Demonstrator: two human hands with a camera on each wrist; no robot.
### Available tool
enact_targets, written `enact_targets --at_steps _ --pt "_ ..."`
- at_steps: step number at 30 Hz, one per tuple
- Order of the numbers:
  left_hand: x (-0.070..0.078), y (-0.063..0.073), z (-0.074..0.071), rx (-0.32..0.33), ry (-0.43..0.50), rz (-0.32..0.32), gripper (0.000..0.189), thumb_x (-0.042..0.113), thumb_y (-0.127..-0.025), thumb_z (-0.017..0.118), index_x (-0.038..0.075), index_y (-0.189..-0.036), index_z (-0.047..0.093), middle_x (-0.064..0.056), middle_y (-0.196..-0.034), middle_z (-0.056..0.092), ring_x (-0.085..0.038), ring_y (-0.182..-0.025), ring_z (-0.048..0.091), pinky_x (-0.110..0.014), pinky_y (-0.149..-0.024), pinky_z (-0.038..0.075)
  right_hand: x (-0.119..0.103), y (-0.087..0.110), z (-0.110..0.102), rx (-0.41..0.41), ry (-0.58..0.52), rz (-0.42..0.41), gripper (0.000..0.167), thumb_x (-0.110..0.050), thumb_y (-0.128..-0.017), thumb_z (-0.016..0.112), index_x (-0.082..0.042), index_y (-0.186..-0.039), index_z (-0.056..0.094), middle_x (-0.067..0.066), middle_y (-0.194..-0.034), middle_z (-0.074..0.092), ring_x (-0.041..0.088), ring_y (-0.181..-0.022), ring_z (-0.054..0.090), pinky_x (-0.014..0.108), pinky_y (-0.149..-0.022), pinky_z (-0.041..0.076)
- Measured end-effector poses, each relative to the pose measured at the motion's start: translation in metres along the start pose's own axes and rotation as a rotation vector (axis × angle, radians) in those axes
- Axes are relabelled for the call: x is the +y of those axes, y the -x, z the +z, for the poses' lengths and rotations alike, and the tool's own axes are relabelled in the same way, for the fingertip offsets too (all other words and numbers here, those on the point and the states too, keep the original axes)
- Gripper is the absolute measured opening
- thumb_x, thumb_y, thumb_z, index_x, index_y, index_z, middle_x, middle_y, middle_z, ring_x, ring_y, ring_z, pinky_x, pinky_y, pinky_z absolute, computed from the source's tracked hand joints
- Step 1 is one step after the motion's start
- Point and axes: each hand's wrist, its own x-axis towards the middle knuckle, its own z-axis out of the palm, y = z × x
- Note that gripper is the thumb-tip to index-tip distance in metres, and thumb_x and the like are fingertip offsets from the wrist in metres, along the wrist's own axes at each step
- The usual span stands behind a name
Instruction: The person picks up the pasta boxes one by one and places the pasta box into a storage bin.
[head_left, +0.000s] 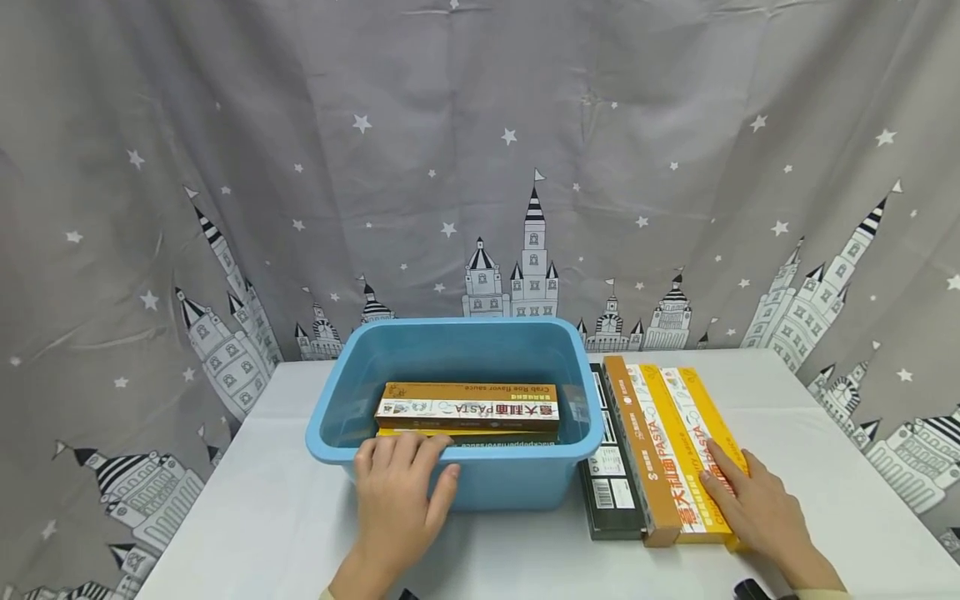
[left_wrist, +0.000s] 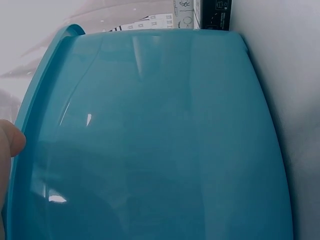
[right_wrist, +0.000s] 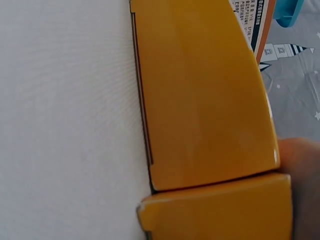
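A blue plastic bin [head_left: 480,483] stands on the white table. My left hand [head_left: 401,500] holds its front rim near the left corner, fingers hooked over the edge; in the left wrist view the thumb [left_wrist: 11,140] shows beside the rim. Inside the bin lies a brown-orange pasta box [head_left: 465,408] on top of other boxes, partly hidden by the front wall. To the right, my right hand [head_left: 765,512] grips the near part of the outermost yellow pasta box [head_left: 708,412]. That box's end [right_wrist: 220,210] sticks out slightly past its neighbour's end [right_wrist: 205,100].
Left of the held box lie another yellow pasta box [head_left: 667,450], an orange-brown pasta box [head_left: 637,450] and a dark box [head_left: 611,492], side by side and close to the bin's right wall. A grey curtain [head_left: 480,125] with castles and stars hangs behind the table [head_left: 255,500].
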Motion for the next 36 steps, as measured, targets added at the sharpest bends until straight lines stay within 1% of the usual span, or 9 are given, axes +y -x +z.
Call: enact_targets --at_steps 4,7,12,16,19,22,25,30,36 --pt "0.000 -0.002 0.002 0.041 -0.001 0.027 0.039 0.040 -0.103 0.045 0.011 -0.102 0.072 -0.005 -0.086 0.060 -0.025 -0.081 0.047 -0.049 -0.086 0.032 0.000 0.000 0.000 0.003 -0.006 0.002 0.075 -0.060 -0.104 0.035 -0.008 -0.158 0.031 0.046 -0.148 0.029 0.069 -0.125 0.042 0.075 -0.088 0.044" --pt "0.000 -0.002 0.003 0.060 -0.001 0.032 0.040 0.040 -0.103 0.044 0.011 -0.101 0.072 -0.006 -0.086 0.060 -0.025 -0.082 0.048 -0.050 -0.085 0.032 0.000 0.000 -0.001 0.009 -0.004 0.002 0.074 -0.059 -0.104 0.035 -0.008 -0.158 0.032 0.046 -0.149 0.029 0.069 -0.126 0.042 0.075 -0.088 0.044" --pt "0.001 -0.001 0.003 0.041 -0.004 0.022 0.040 0.040 -0.103 0.045 0.011 -0.102 0.072 -0.005 -0.087 0.061 -0.025 -0.083 0.049 -0.050 -0.086 0.033 0.002 0.000 -0.001 0.028 0.006 -0.001 0.074 -0.060 -0.104 0.035 -0.009 -0.158 0.033 0.046 -0.147 0.031 0.069 -0.124 0.043 0.075 -0.087 0.045" --pt "0.001 0.001 0.004 0.050 -0.006 0.028 0.044 0.042 -0.105 0.041 0.011 -0.101 0.072 -0.005 -0.086 0.060 -0.025 -0.082 0.048 -0.050 -0.085 0.032 0.004 0.000 0.002 0.002 0.003 0.014 0.076 -0.062 -0.103 0.035 -0.009 -0.158 0.032 0.046 -0.147 0.031 0.069 -0.124 0.043 0.075 -0.087 0.045" --pt "0.000 0.001 0.004 0.036 -0.001 0.016 0.046 0.044 -0.106 0.040 0.011 -0.101 0.072 -0.006 -0.086 0.060 -0.025 -0.082 0.048 -0.049 -0.087 0.032 0.003 -0.001 0.003 -0.006 -0.002 0.022 0.077 -0.062 -0.103 0.035 -0.009 -0.158 0.031 0.046 -0.148 0.031 0.068 -0.126 0.042 0.075 -0.088 0.045" --pt "-0.002 -0.001 0.003 0.028 -0.001 0.012 0.047 0.044 -0.106 0.039 0.011 -0.102 0.072 -0.006 -0.086 0.060 -0.026 -0.083 0.048 -0.050 -0.088 0.032 0.002 -0.003 0.005 0.021 -0.007 0.012 0.076 -0.062 -0.103 0.035 -0.010 -0.158 0.032 0.045 -0.148 0.031 0.068 -0.126 0.042 0.075 -0.089 0.045" --pt "-0.003 -0.001 0.002 0.043 -0.007 0.021 0.048 0.044 -0.107 0.038 0.011 -0.101 0.072 -0.006 -0.086 0.060 -0.025 -0.081 0.048 -0.050 -0.087 0.032 0.000 -0.004 0.006 0.030 -0.006 -0.002 0.074 -0.060 -0.104 0.036 -0.010 -0.158 0.032 0.046 -0.147 0.032 0.068 -0.126 0.043 0.075 -0.089 0.045" --pt "-0.003 -0.001 -0.001 0.064 -0.012 0.030 0.047 0.043 -0.106 0.040 0.010 -0.100 0.073 -0.006 -0.085 0.060 -0.026 -0.081 0.048 -0.051 -0.086 0.032 -0.003 -0.004 0.003 0.002 -0.009 0.006 0.076 -0.061 -0.103 0.036 -0.010 -0.159 0.031 0.046 -0.148 0.031 0.069 -0.127 0.041 0.075 -0.090 0.044" --pt "-0.001 -0.004 0.001 0.057 -0.017 0.050 0.050 0.044 -0.107 0.037 0.010 -0.103 0.073 -0.006 -0.086 0.061 -0.026 -0.081 0.048 -0.051 -0.085 0.034 0.006 0.001 -0.007 -0.063 0.001 0.066 0.083 -0.068 -0.101 0.031 -0.008 -0.159 0.027 0.047 -0.148 0.028 0.069 -0.127 0.040 0.077 -0.090 0.043"
